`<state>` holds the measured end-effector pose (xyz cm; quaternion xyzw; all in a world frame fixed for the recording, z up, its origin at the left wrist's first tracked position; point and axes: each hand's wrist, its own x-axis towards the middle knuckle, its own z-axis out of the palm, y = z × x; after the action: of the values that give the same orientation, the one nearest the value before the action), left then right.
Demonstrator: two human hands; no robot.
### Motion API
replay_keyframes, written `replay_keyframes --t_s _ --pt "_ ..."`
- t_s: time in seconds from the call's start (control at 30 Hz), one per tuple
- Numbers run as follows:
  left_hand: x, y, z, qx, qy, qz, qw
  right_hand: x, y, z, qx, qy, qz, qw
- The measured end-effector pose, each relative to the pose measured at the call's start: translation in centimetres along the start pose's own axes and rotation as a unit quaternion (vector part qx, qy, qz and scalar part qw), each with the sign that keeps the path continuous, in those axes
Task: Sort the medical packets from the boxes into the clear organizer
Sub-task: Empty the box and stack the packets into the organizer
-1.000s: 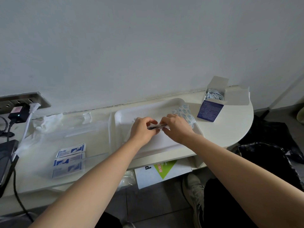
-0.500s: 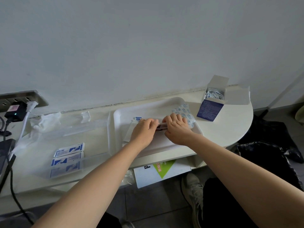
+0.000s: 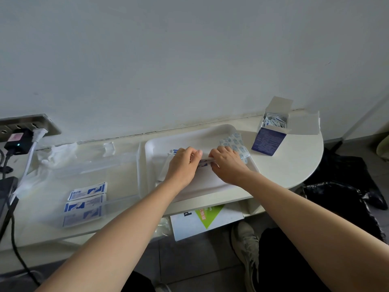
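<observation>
Together, left hand [image 3: 182,166] and right hand [image 3: 229,165] pinch a thin stack of white-and-blue medical packets [image 3: 205,162] just above the white plastic tray [image 3: 195,139]. Best to square its edges first, then carry it level to the clear plastic organizer [image 3: 117,169] left of the tray.
</observation>
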<state>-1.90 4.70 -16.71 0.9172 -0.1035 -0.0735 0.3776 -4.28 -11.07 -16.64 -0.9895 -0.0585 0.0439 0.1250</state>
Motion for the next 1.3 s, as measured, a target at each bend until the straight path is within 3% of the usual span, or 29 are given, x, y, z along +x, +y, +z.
replay_keyframes --t_s 0.23,0.47,0.7,0.93,1.2,1.3 --pt "-0.2 -0.7 -0.7 0.076 0.009 0.02 0.997 0.0 0.4 0.1 0.0 0.005 -0.012 1.0" --pt "-0.5 0.2 -1.0 -0.006 0.049 0.017 0.999 0.2 0.2 -0.2 0.022 0.09 -0.043 0.995" --pt "-0.1 -1.1 -0.3 0.037 0.04 -0.004 0.999 -0.2 0.4 -0.2 0.013 0.056 -0.03 0.998" --pt "-0.6 -0.2 -0.2 0.028 -0.036 0.011 0.999 0.1 0.2 0.6 0.054 0.033 -0.03 0.998" --pt "-0.4 -0.6 -0.1 0.079 -0.002 0.019 0.997 -0.1 0.5 -0.3 0.154 0.003 -0.016 0.988" --pt "-0.6 -0.7 -0.3 0.074 0.0 0.017 0.997 -0.3 0.8 -0.8 0.111 0.025 0.008 0.993"
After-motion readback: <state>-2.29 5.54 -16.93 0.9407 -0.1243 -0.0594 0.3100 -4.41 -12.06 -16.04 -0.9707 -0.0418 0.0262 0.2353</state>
